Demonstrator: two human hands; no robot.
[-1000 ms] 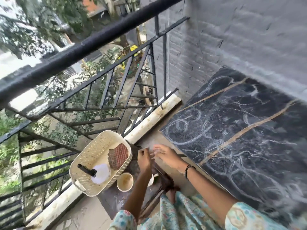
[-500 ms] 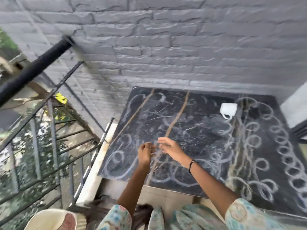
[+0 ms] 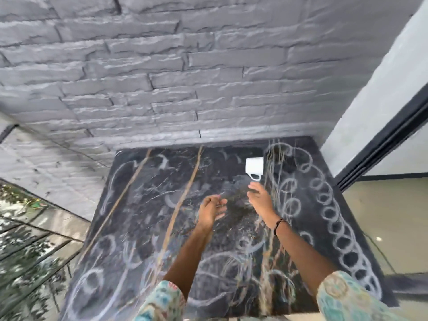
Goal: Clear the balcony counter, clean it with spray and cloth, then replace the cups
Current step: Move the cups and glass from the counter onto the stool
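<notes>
Counter [image 3: 143,205] nearer, right hand [image 3: 260,198] cupward [image 3: 254,166]

Counter [image 3: 143,205]: dark marble slab with tan veins, covered in whitish looping smear marks, set against the brick wall. Cup [image 3: 254,166]: white, apparently upside down, handle toward the viewer, standing near the slab's far right edge.

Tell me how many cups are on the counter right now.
1. A white cup stands upside down near the back of the dark counter, just beyond the right hand, which is not touching it. Other cups may be out of view.
</notes>
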